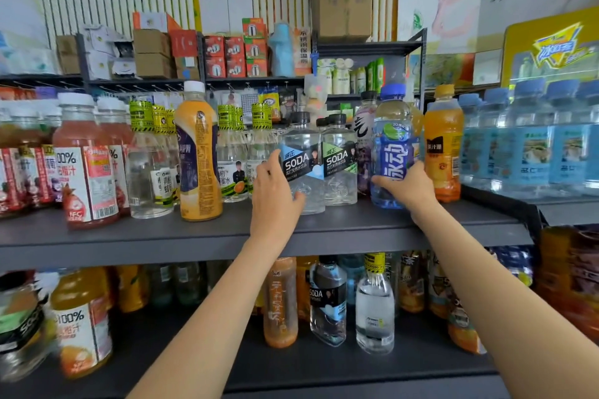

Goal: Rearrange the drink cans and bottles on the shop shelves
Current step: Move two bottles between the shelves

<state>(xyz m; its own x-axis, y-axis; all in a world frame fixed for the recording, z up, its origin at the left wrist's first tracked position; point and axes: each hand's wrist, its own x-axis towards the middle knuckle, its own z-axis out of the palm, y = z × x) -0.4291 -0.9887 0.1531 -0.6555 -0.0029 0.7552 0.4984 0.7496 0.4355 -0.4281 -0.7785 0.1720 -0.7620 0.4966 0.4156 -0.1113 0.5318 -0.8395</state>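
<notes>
Your left hand [275, 194] is up on the dark grey metal upper shelf [227, 233], fingers and thumb spread around the lower part of a clear square plastic SODA bottle with a black cap and blue label [299, 162]. The thumb lies against the bottle's left side and the fingers curl under its front; whether the grip is firm, you cannot tell from here. That bottle stands upright, touching a second clear SODA bottle with a green-edged label [338, 160] to its right.

Your right hand [410, 186] wraps around the lower half of a tall blue-capped bottle with a blue label and white characters [392, 146], fingers pressed across its front. It stands upright on the same shelf, between the SODA pair and an orange juice bottle with an orange cap [443, 142]. A dark-capped bottle with a purple label [364, 139] stands just behind.

On the lower shelf [324, 366] more bottles stand in a loose row.
</notes>
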